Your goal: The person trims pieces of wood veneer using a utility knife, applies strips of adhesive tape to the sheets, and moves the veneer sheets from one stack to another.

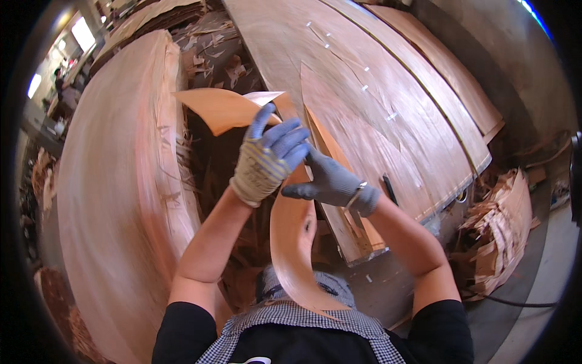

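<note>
A long, curling strip of wood veneer [288, 242] runs between my hands and bends down toward my chest. Its other end fans out at the upper left, past my fingertips. My left hand [267, 155], in a cream and blue glove, is closed on the strip with its fingers laid across it. Beside it my right hand [333, 182], in a grey glove, has its thumb over the strip and its fingers near the left fingertips. Narrow veneer offcuts [330, 145] lie beyond the right hand. A slim black tool [389, 190] rests at the right on a large veneer sheet [357, 79].
A tall stack of veneer sheets [109, 182] with ragged edges stands on the left. Torn scraps [233, 70] litter the gap ahead. At the right is a bundle of broken veneer [500, 230], with a dark cable [515, 302] on the floor. A person [63, 91] is far off at the left.
</note>
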Demonstrator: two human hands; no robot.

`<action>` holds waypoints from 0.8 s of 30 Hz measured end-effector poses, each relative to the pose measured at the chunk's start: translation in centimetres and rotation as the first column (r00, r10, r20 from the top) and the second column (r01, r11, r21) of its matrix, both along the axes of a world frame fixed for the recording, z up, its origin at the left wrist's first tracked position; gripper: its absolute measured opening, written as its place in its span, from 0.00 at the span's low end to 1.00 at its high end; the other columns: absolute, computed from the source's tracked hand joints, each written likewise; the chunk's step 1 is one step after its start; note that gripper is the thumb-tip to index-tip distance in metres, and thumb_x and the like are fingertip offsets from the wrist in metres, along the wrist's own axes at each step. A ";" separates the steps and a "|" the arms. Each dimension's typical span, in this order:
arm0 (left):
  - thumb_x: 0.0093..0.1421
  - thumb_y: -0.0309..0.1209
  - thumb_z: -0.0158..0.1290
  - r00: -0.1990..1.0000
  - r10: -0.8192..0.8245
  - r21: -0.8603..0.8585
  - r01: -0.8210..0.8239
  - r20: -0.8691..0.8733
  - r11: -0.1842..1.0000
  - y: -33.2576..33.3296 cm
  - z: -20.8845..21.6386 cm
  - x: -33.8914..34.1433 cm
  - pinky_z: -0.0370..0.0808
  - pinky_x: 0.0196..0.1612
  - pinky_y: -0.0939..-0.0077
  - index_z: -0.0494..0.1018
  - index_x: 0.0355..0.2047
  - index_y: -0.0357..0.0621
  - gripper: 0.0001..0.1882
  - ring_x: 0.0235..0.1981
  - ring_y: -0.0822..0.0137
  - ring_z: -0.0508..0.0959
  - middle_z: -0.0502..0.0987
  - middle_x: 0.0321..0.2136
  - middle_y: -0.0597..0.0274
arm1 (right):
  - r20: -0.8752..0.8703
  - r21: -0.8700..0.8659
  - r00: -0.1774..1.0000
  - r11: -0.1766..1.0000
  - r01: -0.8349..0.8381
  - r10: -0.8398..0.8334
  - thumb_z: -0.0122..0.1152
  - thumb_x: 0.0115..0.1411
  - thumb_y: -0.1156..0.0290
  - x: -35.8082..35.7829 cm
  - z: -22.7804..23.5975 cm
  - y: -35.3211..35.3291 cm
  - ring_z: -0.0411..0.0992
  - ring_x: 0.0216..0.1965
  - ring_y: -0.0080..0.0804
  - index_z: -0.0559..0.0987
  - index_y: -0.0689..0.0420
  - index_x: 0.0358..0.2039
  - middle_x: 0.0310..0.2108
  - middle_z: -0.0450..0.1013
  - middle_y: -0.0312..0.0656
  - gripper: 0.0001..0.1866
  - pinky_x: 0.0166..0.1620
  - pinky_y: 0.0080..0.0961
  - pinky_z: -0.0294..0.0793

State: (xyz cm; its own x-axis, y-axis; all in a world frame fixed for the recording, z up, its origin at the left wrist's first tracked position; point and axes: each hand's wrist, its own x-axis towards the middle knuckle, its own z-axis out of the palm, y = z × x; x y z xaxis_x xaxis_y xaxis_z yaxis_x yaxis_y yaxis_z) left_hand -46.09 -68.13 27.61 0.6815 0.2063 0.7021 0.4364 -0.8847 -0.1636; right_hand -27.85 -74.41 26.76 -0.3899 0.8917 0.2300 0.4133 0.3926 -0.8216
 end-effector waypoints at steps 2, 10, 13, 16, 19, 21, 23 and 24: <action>0.50 0.32 0.58 0.983 0.144 0.013 -0.147 0.115 0.989 -2.2 -0.7 0.4 0.59 0.62 0.47 0.73 0.46 0.51 0.21 0.56 0.62 0.68 0.71 0.50 0.66 | 0.072 -0.230 0.966 0.939 0.256 -0.246 0.65 0.53 0.62 -1.5 0.2 -2.1 0.72 0.47 0.56 0.60 0.60 0.61 0.42 0.73 0.60 0.38 0.48 0.36 0.71; 0.60 0.26 0.56 0.409 0.821 -0.795 0.600 0.398 0.087 -14.8 -18.7 -1.8 0.65 0.61 0.67 0.60 0.60 0.36 0.29 0.55 0.58 0.70 0.67 0.56 0.48 | -0.004 -0.256 0.754 0.729 0.634 -0.657 0.60 0.58 0.74 5.1 2.7 -18.4 0.72 0.31 0.18 0.77 0.60 0.43 0.28 0.75 0.35 0.12 0.35 0.21 0.73; 0.63 0.25 0.53 0.476 0.582 -0.722 0.617 0.659 0.313 -13.6 -20.5 1.8 0.63 0.62 0.66 0.54 0.64 0.37 0.31 0.61 0.57 0.65 0.62 0.60 0.45 | -0.212 -0.073 0.622 0.647 0.759 -0.754 0.63 0.53 0.83 11.3 2.8 -24.8 0.72 0.32 0.20 0.78 0.63 0.39 0.31 0.76 0.33 0.11 0.37 0.19 0.72; 0.65 0.33 0.52 0.449 0.443 -0.558 0.815 0.777 0.153 -9.6 -16.7 6.2 0.61 0.63 0.69 0.45 0.68 0.42 0.37 0.62 0.61 0.61 0.57 0.62 0.45 | -0.295 -0.201 0.395 0.461 0.864 -0.870 0.60 0.55 0.80 20.1 3.7 -34.9 0.70 0.36 0.20 0.78 0.63 0.39 0.36 0.75 0.32 0.10 0.40 0.20 0.70; 0.52 0.37 0.65 0.502 0.619 -0.786 0.248 0.604 0.567 -5.6 -10.0 11.6 0.55 0.66 0.65 0.44 0.65 0.27 0.51 0.63 0.52 0.58 0.52 0.64 0.36 | -0.120 -0.088 0.275 0.286 0.954 -0.954 0.62 0.56 0.74 26.9 3.1 -46.6 0.67 0.33 0.18 0.78 0.60 0.41 0.33 0.73 0.28 0.11 0.36 0.16 0.67; 0.50 0.38 0.64 0.533 0.636 -0.591 -0.282 0.558 0.755 -6.4 -6.6 15.5 0.70 0.52 0.63 0.69 0.50 0.33 0.31 0.48 0.54 0.73 0.73 0.47 0.42 | -0.192 -0.192 0.204 0.240 0.951 -0.960 0.63 0.56 0.75 30.8 1.5 -54.2 0.67 0.32 0.15 0.78 0.60 0.36 0.31 0.72 0.27 0.07 0.33 0.15 0.66; 0.51 0.38 0.62 0.788 0.426 -0.623 -0.070 0.445 0.779 -8.1 -4.0 20.9 0.74 0.42 0.63 0.77 0.36 0.40 0.17 0.36 0.56 0.78 0.79 0.33 0.50 | -0.180 -0.225 0.158 0.197 0.954 -0.971 0.62 0.57 0.75 34.3 -0.9 -61.3 0.68 0.31 0.15 0.78 0.60 0.38 0.31 0.72 0.27 0.08 0.32 0.14 0.66; 0.51 0.37 0.61 0.887 0.263 -0.680 0.076 0.381 0.729 -9.2 -3.1 24.1 0.74 0.39 0.63 0.78 0.32 0.42 0.13 0.32 0.56 0.78 0.79 0.29 0.52 | -0.160 -0.229 0.153 0.187 0.955 -0.975 0.61 0.58 0.75 36.2 -2.2 -65.1 0.68 0.31 0.15 0.78 0.60 0.38 0.32 0.73 0.27 0.08 0.32 0.15 0.66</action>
State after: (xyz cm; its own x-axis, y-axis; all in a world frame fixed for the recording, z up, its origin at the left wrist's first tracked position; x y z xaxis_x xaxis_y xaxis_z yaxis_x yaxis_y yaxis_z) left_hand -21.97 -77.37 24.53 0.2996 0.7732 0.5589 0.3939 -0.6338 0.6657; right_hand 8.31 -139.47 24.53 0.8506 0.5199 0.0786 0.2297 -0.2329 -0.9450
